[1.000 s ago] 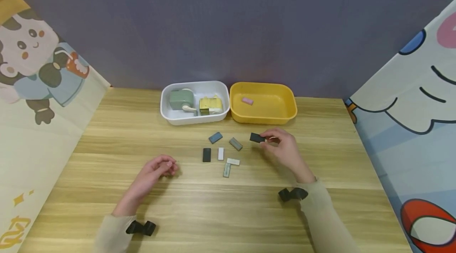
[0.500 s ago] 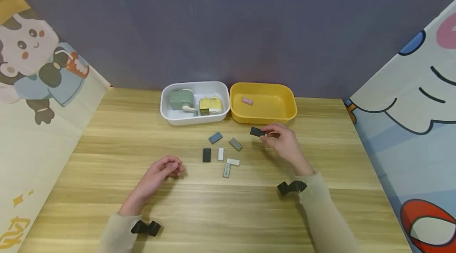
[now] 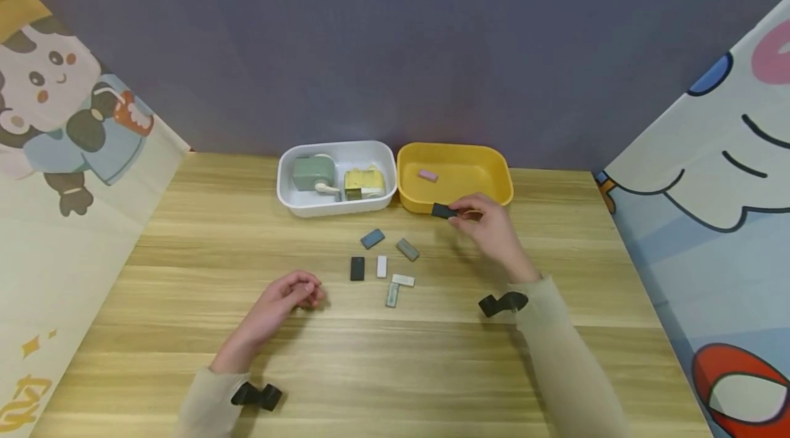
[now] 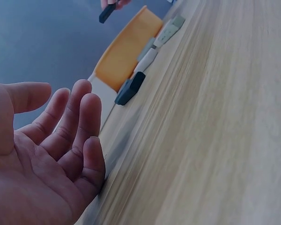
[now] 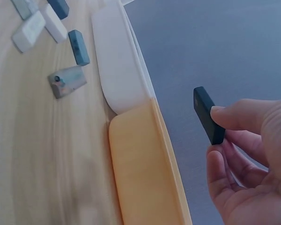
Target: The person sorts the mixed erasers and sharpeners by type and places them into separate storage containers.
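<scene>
In the head view my right hand [image 3: 490,229] pinches a black eraser [image 3: 444,211] between thumb and fingers, over the front rim of the yellow tray [image 3: 494,201]. From the right wrist view, the eraser [image 5: 207,115] is a slim dark block, raised higher than the tray's rim. A pink eraser [image 3: 428,175] lies inside this tray. My left hand [image 3: 286,301] is loosely curled and holds nothing, low over the table, left of a second black eraser [image 3: 357,269]. Its palm and relaxed fingers [image 4: 86,122] show in the left wrist view.
Blue [image 3: 372,239], brown-grey [image 3: 407,249] and white [image 3: 382,266] erasers lie mid-table, with two pale ones touching in an L. Beside the yellow tray, a white tray [image 3: 280,184] holds a green crank sharpener [image 3: 313,173] and a yellow item [image 3: 363,181]. A dark wall stands behind.
My right hand has carried the black eraser away from me, from over the table to the yellow tray's front rim. My left hand has shifted slightly to the right.
</scene>
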A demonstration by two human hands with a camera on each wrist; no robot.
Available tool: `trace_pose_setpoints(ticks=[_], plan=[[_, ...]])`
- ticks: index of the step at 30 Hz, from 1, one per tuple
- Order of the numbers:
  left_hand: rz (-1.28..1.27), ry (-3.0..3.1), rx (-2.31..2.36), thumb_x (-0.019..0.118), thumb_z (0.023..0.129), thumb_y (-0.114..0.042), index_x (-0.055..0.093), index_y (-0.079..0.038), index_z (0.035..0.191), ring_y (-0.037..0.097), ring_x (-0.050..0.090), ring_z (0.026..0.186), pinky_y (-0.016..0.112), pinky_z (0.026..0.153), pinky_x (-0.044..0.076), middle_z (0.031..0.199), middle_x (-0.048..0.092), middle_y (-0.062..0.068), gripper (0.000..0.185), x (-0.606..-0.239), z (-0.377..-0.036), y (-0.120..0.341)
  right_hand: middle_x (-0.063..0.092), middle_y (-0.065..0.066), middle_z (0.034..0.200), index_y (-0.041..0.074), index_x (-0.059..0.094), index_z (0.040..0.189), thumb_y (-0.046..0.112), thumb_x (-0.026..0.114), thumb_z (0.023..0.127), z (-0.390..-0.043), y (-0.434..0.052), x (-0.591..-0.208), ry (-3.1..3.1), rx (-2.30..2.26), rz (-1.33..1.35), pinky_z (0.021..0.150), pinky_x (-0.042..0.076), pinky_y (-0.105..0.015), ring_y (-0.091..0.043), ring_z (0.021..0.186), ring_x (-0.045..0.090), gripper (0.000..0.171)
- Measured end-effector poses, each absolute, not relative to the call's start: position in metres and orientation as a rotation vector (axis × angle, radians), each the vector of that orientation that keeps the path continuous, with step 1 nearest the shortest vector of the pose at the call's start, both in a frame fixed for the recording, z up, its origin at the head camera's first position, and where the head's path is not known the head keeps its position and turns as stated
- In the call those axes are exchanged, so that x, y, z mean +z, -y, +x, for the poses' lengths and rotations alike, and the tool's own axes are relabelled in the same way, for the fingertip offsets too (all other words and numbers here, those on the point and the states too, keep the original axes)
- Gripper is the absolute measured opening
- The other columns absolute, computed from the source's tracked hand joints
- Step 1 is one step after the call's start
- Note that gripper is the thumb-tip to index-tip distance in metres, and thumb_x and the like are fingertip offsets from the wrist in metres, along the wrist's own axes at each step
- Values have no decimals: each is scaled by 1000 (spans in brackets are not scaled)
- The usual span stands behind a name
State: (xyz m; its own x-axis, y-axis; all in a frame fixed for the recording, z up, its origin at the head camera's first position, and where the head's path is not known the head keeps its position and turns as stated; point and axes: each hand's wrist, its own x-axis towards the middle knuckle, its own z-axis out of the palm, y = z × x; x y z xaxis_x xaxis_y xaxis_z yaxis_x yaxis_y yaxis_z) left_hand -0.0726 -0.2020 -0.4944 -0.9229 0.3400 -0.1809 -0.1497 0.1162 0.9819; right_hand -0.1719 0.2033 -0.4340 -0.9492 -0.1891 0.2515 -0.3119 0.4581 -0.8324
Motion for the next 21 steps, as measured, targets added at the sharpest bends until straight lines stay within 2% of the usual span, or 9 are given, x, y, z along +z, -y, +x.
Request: trace_pose_setpoints(ticks=[9,21], plan=[[171,-2020,1862,49,106,-19,55,11,118,26,65,91,32,83,53,105,65,21,33,-495,-73,199,66,-12,107,1,74,104,5,79,85,-190,-202,-429,2649,1438,398,84,56,-40,-25,92,63,20],[178,-2035,1848,49,106,-19,56,10,118,24,64,90,32,83,53,105,66,21,32,-496,-74,198,64,-12,108,2,74,107,8,77,88,-211,-203,-422,2702,1405,332,84,55,-39,-25,94,63,20]])
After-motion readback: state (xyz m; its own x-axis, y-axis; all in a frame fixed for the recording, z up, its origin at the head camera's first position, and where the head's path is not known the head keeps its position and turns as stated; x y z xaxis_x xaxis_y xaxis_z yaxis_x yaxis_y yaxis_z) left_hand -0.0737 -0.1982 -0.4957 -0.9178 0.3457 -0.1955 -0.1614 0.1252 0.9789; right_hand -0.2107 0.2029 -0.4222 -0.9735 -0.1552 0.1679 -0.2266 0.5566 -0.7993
